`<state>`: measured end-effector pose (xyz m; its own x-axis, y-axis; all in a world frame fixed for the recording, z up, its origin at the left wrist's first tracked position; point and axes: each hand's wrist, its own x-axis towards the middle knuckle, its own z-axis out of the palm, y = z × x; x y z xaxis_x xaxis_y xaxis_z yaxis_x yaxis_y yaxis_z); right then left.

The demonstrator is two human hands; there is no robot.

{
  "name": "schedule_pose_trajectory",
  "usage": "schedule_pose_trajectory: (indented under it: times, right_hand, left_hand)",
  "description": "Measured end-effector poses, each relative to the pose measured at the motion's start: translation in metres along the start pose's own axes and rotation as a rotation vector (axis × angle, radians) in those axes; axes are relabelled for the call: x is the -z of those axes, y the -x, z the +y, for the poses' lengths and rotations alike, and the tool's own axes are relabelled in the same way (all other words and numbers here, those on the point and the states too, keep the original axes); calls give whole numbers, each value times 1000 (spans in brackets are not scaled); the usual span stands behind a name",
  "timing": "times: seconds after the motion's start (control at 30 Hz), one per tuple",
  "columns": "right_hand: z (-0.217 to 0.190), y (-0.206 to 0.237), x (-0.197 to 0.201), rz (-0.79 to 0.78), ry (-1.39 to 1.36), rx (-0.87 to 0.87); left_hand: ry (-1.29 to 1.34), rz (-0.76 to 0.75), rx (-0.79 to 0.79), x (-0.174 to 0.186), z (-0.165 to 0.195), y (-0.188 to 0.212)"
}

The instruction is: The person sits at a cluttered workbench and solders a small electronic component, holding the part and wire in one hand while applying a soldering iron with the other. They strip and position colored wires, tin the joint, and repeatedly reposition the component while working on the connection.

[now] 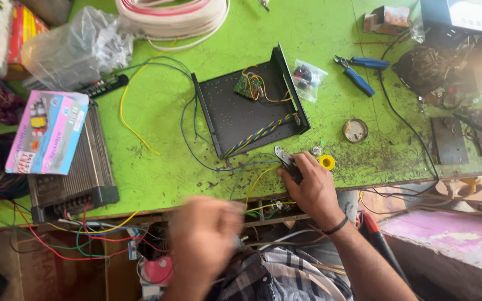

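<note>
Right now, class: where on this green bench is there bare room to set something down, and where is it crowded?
Bare: between the black tray and ribbed metal case; between tray and white cable coil. Crowded: the right end, beyond the blue pliers.

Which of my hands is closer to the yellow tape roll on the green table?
Right. The right hand grips a small tool right beside the yellow tape roll; the blurred left hand is farther off, below the table edge.

Your right hand (311, 187) grips a small dark tool (287, 163) at the green table's (157, 167) front edge, just beside a yellow tape roll (326, 162). Your left hand (205, 237) is blurred, lower down. A black metal tray (252, 108) with a circuit board (249, 85) lies beyond.
</note>
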<state>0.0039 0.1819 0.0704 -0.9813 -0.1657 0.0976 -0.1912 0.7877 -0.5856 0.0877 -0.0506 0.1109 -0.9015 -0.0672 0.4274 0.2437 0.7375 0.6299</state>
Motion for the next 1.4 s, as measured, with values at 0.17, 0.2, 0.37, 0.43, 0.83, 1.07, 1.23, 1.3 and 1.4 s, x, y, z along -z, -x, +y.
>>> schedule_pose_trajectory:
  times: [0.17,0.2,0.37,0.43,0.83,1.07,1.23,1.3,1.4]
  right_hand:
    - [2,0,-6,54,-15,100]
    - [1,1,-7,60,-15,114]
    - [1,0,-5,39,23,137]
    - [3,-1,-5,33,31,131]
    - [-3,-3,-1,-31,85,165]
    - [3,8,-13,218,15,283]
    - [43,54,-7,229,-483,-154]
    - [51,71,-2,115,-665,-294]
    - [46,88,9,-65,-639,-298]
  left_hand:
    - [-120,-259,122,-78,-4,19]
    - [-103,-219,98,-84,-9,22]
    - [576,-242,491,-71,-22,34]
    - [1261,-337,767,-41,-41,29]
    - [1159,437,207,64,-61,7]
    - [330,-148,-33,11,2,-15]
    - [525,-256,43,-45,27,-15]
    - [581,-358,205,-56,28,-13]
    - [604,-318,152,-68,26,-11]
